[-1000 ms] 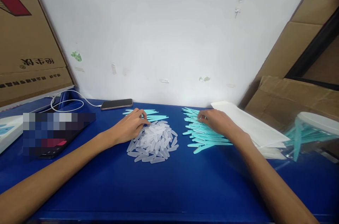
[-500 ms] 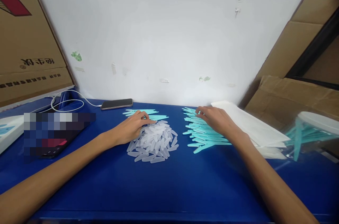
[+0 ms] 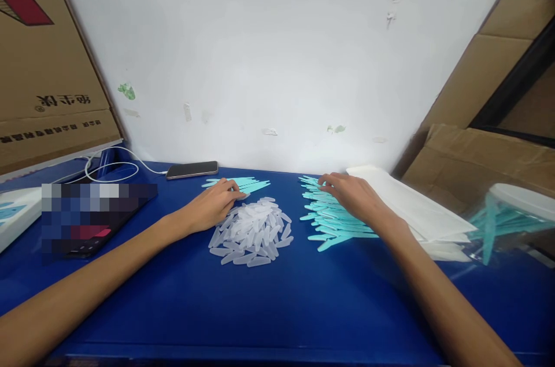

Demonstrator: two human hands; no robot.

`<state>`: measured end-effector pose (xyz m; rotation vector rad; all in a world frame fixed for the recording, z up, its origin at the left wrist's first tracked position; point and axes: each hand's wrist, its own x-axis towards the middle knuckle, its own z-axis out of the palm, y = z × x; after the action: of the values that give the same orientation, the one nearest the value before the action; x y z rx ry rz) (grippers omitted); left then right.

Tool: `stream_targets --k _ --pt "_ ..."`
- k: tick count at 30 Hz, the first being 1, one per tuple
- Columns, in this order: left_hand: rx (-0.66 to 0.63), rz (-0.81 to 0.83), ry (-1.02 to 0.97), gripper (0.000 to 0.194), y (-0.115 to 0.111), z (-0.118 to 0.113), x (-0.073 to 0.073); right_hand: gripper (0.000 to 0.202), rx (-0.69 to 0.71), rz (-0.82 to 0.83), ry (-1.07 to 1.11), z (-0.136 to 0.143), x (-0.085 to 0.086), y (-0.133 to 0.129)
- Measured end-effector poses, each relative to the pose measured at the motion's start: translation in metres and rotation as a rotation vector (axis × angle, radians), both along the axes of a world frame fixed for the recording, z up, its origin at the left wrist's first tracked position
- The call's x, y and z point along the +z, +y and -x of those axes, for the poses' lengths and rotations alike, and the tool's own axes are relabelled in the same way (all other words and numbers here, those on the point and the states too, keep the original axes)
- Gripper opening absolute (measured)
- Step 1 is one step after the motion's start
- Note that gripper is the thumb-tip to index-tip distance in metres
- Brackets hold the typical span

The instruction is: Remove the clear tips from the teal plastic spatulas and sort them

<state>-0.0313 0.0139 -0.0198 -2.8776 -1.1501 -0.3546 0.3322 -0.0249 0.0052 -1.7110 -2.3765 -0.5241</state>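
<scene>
Now my left hand (image 3: 214, 205) rests, fingers curled, at the far left edge of the clear caps pile (image 3: 251, 231), fingertips just beside the teal sticks (image 3: 243, 184). My right hand (image 3: 353, 196) lies flat, fingers spread, on the teal blades row (image 3: 332, 222). At the far right, a clear container (image 3: 507, 219) holds more teal pieces. Writing on the cardboard box (image 3: 47, 84) is unreadable.

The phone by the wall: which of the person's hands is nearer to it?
Left. The left hand lies just in front of the phone, at the clear caps pile; the right hand rests far across on the turquoise sticks.
</scene>
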Motion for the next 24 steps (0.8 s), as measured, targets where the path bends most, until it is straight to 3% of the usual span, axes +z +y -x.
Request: stream_targets --k 14,19,24 --pt "0.087 -0.079 -0.065 0.037 0.003 0.0 -0.001 0.03 0.081 -0.021 0.051 0.014 -0.003 -0.004" --pt "0.154 -0.008 -0.221 0.034 -0.002 -0.003 0.004 0.031 0.216 -0.07 0.101 0.024 -0.011 -0.006" --pt "0.132 0.028 -0.454 0.039 -0.003 -0.006 0.002 0.033 0.344 -0.089 0.127 0.045 -0.009 -0.016"
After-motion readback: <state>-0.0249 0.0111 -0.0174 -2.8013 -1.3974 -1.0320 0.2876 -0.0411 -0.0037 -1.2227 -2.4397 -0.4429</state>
